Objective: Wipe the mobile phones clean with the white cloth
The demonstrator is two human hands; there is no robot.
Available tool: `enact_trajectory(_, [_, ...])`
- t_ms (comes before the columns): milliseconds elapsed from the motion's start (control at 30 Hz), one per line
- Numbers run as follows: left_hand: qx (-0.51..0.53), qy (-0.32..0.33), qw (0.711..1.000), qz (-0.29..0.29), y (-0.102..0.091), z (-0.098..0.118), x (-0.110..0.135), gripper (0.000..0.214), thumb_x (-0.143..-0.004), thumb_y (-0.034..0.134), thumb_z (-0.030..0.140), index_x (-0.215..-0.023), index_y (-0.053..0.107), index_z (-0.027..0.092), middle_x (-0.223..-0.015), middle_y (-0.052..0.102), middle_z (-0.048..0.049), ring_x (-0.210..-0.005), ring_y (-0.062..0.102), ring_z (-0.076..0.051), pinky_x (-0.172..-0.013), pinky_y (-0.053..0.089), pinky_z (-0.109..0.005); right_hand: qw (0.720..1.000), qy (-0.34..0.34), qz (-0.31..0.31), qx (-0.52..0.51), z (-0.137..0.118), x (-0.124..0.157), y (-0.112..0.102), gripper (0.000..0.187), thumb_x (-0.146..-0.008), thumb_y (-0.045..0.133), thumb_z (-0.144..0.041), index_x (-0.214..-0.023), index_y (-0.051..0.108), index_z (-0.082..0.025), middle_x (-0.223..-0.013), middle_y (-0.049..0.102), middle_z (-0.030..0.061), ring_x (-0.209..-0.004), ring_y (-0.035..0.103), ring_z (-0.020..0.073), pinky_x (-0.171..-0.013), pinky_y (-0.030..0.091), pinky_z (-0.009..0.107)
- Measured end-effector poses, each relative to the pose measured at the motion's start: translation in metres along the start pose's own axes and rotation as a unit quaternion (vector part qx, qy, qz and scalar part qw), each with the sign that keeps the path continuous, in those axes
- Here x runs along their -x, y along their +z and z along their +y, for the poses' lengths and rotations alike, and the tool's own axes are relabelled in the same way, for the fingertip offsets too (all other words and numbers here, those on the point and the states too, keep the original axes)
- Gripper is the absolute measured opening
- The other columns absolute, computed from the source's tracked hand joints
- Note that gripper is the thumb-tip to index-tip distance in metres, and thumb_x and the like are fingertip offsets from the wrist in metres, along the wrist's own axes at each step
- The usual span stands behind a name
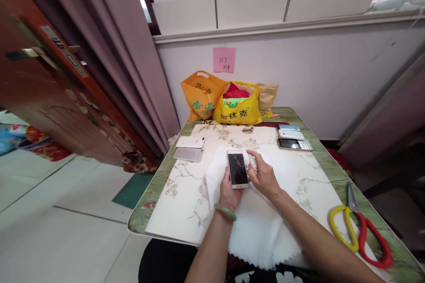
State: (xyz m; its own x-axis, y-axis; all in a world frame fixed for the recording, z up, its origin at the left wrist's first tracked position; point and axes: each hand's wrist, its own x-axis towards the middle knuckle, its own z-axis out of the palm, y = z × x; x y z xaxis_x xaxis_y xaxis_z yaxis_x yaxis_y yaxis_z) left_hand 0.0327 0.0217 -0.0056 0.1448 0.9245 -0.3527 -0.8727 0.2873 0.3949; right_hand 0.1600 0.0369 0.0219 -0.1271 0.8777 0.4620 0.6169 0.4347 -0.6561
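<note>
A white smartphone [237, 169] with a dark screen that looks cracked rests in my left hand [229, 192], which is closed around its lower part. A green bangle [225, 212] circles my left wrist. Beside the phone's right edge is my right hand [263, 176], its index finger stretched toward the upper corner and the other fingers bent; I see nothing held in it. Whether those bent fingers touch the phone is hard to make out. Under both hands a white cloth [259, 234] with a scalloped edge spreads over the table and hangs past its front.
Two phones [188, 154] lie at the left. Several more phones, including a keypad phone [295, 144], lie at the right. Scissors [355, 225] with yellow and red handles rest near the right front. An orange bag [202, 97] and a filled yellow bag [238, 108] stand at the back.
</note>
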Motion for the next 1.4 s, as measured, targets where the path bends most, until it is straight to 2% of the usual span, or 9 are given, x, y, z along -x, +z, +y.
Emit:
enact_trajectory(233, [0.006,-0.002,1.0,0.014,0.001,-0.001,0.0,0.035,-0.092,0.051,0.037,-0.107,0.069,0.011,-0.108,0.072,-0.0106,-0.097,0.068,-0.022,-0.092,0.052,-0.035,1.0,0.006,-0.005,0.008,0.002,0.003,0.003,0.036,-0.086,0.042,-0.023,-0.121,0.049,-0.02,-0.083,0.065,0.002,-0.065,0.062,0.0174,-0.067,0.049,0.028])
enact_trajectory(367, [0.018,0.003,0.999,0.04,-0.001,-0.001,0.0,0.034,-0.092,0.052,0.037,-0.107,0.069,0.012,-0.106,0.073,-0.0091,-0.092,0.069,-0.019,-0.086,0.054,-0.031,0.999,-0.036,-0.031,0.005,0.0,0.011,0.006,0.044,-0.085,0.042,-0.02,-0.13,0.045,-0.022,-0.092,0.066,0.0025,-0.066,0.061,0.0158,-0.069,0.049,0.028])
enact_trajectory(500, [0.027,0.019,0.998,0.055,-0.006,-0.003,-0.003,0.035,-0.091,0.053,0.04,-0.106,0.07,0.012,-0.103,0.073,-0.0087,-0.086,0.069,-0.017,-0.081,0.055,-0.027,0.997,-0.057,-0.054,-0.005,-0.001,0.024,0.009,0.04,-0.085,0.043,-0.018,-0.124,0.047,-0.022,-0.099,0.066,0.0027,-0.06,0.06,0.0136,-0.067,0.051,0.027])
enact_trajectory(667, [0.029,0.019,0.999,0.011,-0.012,-0.006,-0.006,0.044,-0.091,0.05,0.046,-0.109,0.068,0.01,-0.109,0.071,-0.0131,-0.094,0.068,-0.019,-0.085,0.054,-0.028,0.992,-0.108,-0.072,0.002,0.002,0.033,0.01,0.048,-0.086,0.042,-0.017,-0.134,0.042,-0.023,-0.124,0.061,0.0072,-0.102,0.064,0.0203,-0.085,0.052,0.031])
enact_trajectory(833, [0.023,0.022,0.998,0.06,-0.008,-0.004,-0.003,0.039,-0.091,0.052,0.044,-0.105,0.07,0.013,-0.102,0.073,-0.0091,-0.087,0.069,-0.018,-0.08,0.055,-0.029,0.997,-0.05,-0.065,0.005,-0.001,0.028,0.008,0.039,-0.085,0.043,-0.018,-0.124,0.048,-0.022,-0.096,0.068,0.003,-0.061,0.062,0.0151,-0.067,0.053,0.028])
enact_trajectory(1033, [0.01,0.01,0.999,0.052,-0.002,-0.002,0.0,0.037,-0.092,0.052,0.041,-0.11,0.068,0.013,-0.111,0.071,-0.0104,-0.097,0.068,-0.021,-0.086,0.053,-0.031,0.998,-0.053,-0.033,0.02,-0.001,0.002,0.004,0.05,-0.086,0.042,-0.02,-0.136,0.042,-0.021,-0.113,0.066,0.007,-0.076,0.065,0.0174,-0.078,0.052,0.03])
enact_trajectory(1200, [-0.037,-0.004,0.999,0.009,-0.001,-0.002,0.0,0.042,-0.091,0.051,0.043,-0.116,0.066,0.012,-0.11,0.071,-0.0125,-0.094,0.068,-0.024,-0.089,0.052,-0.04,1.0,-0.007,0.003,0.018,0.005,-0.02,-0.004,0.037,-0.086,0.043,-0.021,-0.122,0.05,-0.02,-0.089,0.068,0.0034,-0.067,0.065,0.0174,-0.068,0.051,0.028])
enact_trajectory(1267, [-0.035,-0.003,0.999,0.005,-0.002,-0.002,0.0,0.042,-0.091,0.052,0.043,-0.115,0.066,0.012,-0.11,0.071,-0.0126,-0.094,0.068,-0.024,-0.088,0.052,-0.039,1.0,-0.009,0.0,0.01,0.005,-0.018,-0.006,0.037,-0.086,0.043,-0.02,-0.122,0.049,-0.02,-0.086,0.067,0.0025,-0.065,0.064,0.017,-0.066,0.05,0.027])
enact_trajectory(1400, [0.0,0.0,0.999,0.037,-0.003,-0.003,-0.002,0.037,-0.092,0.052,0.042,-0.104,0.07,0.012,-0.104,0.073,-0.0101,-0.088,0.069,-0.019,-0.08,0.054,-0.029,0.996,-0.057,-0.062,-0.005,0.001,0.004,-0.006,0.044,-0.085,0.043,-0.018,-0.129,0.045,-0.023,-0.1,0.067,0.0043,-0.073,0.065,0.017,-0.071,0.051,0.028])
